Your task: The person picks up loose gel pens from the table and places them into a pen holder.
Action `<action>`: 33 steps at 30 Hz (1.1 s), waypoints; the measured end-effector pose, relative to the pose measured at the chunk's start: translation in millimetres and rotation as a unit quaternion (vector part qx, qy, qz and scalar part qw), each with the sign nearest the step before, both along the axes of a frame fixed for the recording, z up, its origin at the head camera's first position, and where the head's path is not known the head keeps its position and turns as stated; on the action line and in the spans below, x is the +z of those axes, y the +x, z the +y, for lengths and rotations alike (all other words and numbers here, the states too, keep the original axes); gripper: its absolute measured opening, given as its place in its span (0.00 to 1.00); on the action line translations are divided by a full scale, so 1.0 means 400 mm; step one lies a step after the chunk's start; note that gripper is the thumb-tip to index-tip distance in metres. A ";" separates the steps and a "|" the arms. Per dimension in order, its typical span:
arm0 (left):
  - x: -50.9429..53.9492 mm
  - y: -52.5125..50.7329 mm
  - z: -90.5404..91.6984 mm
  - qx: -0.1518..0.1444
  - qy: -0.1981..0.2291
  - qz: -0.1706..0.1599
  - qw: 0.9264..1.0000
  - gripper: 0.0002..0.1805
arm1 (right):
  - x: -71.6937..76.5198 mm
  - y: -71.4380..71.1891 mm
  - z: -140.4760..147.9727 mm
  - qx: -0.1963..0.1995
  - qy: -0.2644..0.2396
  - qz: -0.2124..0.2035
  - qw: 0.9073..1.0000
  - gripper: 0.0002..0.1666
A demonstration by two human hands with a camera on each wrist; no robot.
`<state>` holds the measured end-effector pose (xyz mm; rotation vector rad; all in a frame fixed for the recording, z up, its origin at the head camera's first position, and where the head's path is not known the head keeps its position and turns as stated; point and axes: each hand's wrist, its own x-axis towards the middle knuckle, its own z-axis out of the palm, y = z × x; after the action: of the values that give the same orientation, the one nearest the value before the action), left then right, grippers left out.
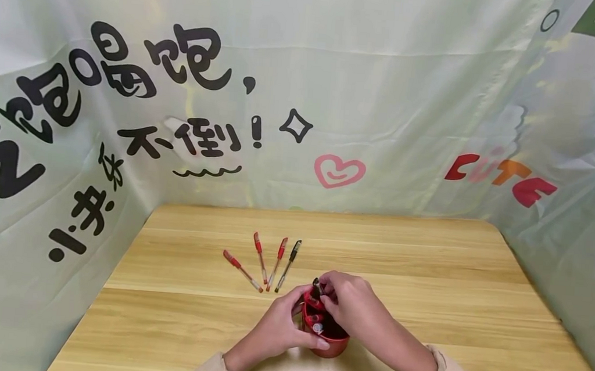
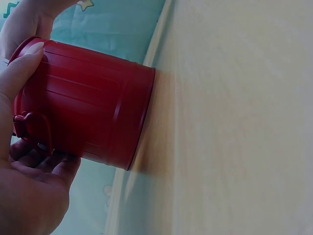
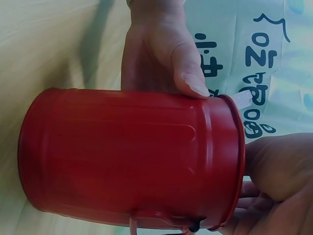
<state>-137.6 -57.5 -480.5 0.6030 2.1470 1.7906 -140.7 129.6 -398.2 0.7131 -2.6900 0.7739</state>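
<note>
Red cup [image 1: 331, 348] held in the left hand [image 1: 282, 323], thumb near the rim, fingers curled about the opposite side; mouth facing up, base on or off the table [image 1: 453, 267] impossible to tell. Right hand [image 1: 350, 297] at the mouth, thumb and forefinger pinching a black-capped pen [image 1: 315, 282], cap end up, long axis apparently steep and running down inside, lower length hidden. Judged decisive: line of that pen against the rim, with the right hand right at its cap and nearer to it than the left hand. Just below the pinch, inside the mouth, a red-capped pen [image 1: 314, 318] among parts too crowded to sort out. Ahead of the left hand and off to its left, three loose red pens [image 1: 276, 264] and one loose black pen [image 1: 289, 265], caps at the far ends, other ends pointing back toward the hands; left hand nearer to these, touching none. Far table edge well beyond both hands, against the printed cloth [image 1: 407, 118]; widest room for moving out to the right of the right hand, tightest between left hand and loose pens
</note>
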 end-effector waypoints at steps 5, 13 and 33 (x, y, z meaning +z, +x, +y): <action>0.002 0.001 0.001 0.001 -0.003 -0.003 1.000 0.52 | 0.011 0.007 0.005 -0.008 0.003 0.004 1.000 0.14; 0.003 0.000 0.000 -0.001 0.003 0.013 1.000 0.51 | 0.013 0.007 0.029 0.003 -0.028 0.037 0.999 0.14; -0.010 -0.002 -0.003 0.008 -0.006 0.019 1.000 0.53 | -0.086 0.028 0.149 0.050 -0.135 -0.094 0.985 0.68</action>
<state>-138.6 -58.7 -484.3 0.6244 2.1912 1.7866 -129.7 189.2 -432.5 0.7436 -2.6501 1.2603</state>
